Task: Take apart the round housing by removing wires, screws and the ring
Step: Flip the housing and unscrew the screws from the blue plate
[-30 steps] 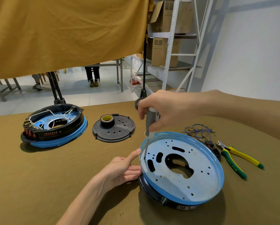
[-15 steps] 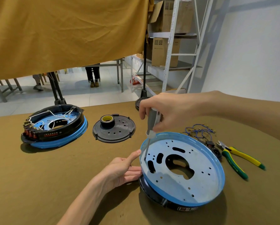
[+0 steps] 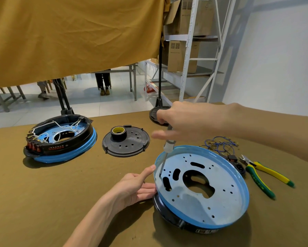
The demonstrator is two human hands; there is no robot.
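Right hand (image 3: pixel 183 122) grips the screwdriver (image 3: pixel 168 146) handle from above, fingers blurred, probably mid-twist. The tip sits in a hole at the left edge of the blue metal plate (image 3: pixel 221 198), which lies tilted on its black ring (image 3: pixel 169 217) at the near right of the table (image 3: pixel 42 193). Left hand (image 3: pixel 133 187) is flat and open against the plate's left rim, bracing, not grasping.

Risks:
- Plate rocks on the ring, bit cams out and strips the screw head.
- If it slips, the tip heads toward the left thumb right beside it.
- Loosened screw could drop through a slot.

Cutters (image 3: pixel 262 173) and cut wires (image 3: pixel 221 145) lie right of the plate, clear of it.
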